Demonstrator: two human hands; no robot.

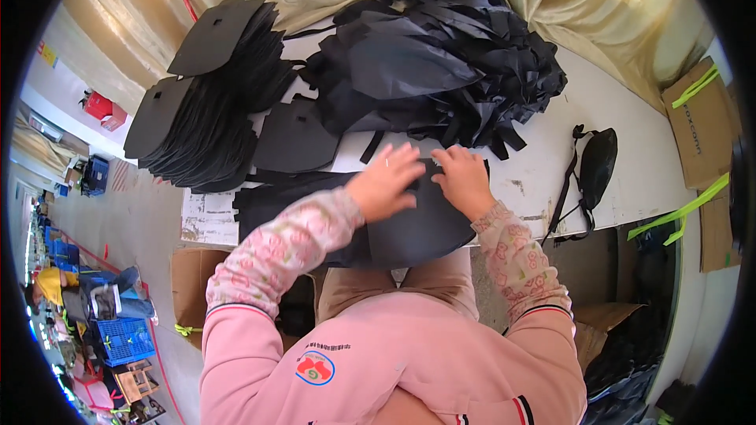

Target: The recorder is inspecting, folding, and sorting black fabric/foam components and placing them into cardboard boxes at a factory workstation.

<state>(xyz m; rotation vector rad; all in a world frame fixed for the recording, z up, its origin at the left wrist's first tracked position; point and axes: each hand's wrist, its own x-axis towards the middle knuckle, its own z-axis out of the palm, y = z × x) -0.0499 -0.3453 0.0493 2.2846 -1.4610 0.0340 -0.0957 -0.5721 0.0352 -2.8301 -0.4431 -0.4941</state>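
A dark board-like panel (421,224) with a rounded near edge lies in front of me, overhanging the table's front edge. Beneath and left of it spreads a piece of black fabric (291,208). My left hand (387,182) is over the panel's left part, fingers spread and nothing in them; whether it touches the panel I cannot tell. At the panel's far right part is my right hand (467,179), its fingers and thumb apart over the surface. Just beyond my left hand, a single black panel with a small slot (295,138) lies flat.
Stacks of black slotted panels (228,35) stand at the far left of the white table (622,165). A large heap of black fabric pieces (425,63) fills the back. A black pouch with straps (597,169) lies right. Cardboard boxes (697,118) stand beyond the right edge.
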